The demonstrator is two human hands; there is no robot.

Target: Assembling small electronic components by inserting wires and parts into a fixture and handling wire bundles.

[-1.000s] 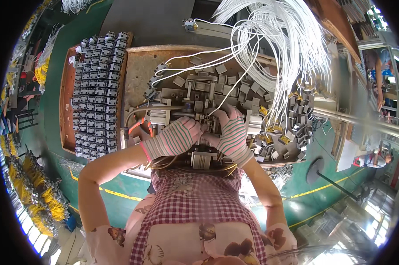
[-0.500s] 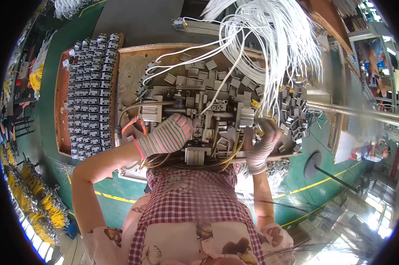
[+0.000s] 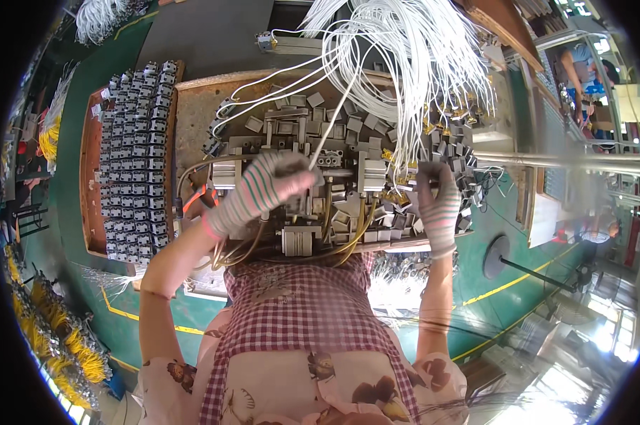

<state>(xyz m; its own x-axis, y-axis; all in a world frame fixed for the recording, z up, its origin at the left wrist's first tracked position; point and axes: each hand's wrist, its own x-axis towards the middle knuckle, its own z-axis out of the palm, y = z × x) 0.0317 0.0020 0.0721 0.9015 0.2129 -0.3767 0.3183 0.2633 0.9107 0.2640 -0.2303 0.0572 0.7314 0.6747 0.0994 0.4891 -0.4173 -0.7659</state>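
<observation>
My left hand (image 3: 267, 190), in a striped glove, is above the metal fixture (image 3: 328, 160) at the middle of the bench. Its fingers are closed on the lower end of a white cable (image 3: 338, 117), which slants down from the bundle behind. Farther right, my right hand (image 3: 438, 209), gloved alike, reaches in beside the hanging ends of the white cable bundle (image 3: 433, 64). Its fingers are bent together at the tips; what they hold, if anything, is too blurred to make out. Small grey metal housings (image 3: 466, 170) lie close to its right side.
Rows of small metal-and-black parts (image 3: 137, 170) fill a wooden tray (image 3: 92, 184) on the left. Loose rectangular metal pieces (image 3: 355, 127) are scattered behind the fixture. Brown and yellow hoses (image 3: 362, 230) run along the front edge. A metal bar (image 3: 561, 163) stretches off to the right.
My left hand has lifted from the fixture and now has the white cable's end in its fingers. My right hand has moved slightly right and up. The whole view has shifted a little.
</observation>
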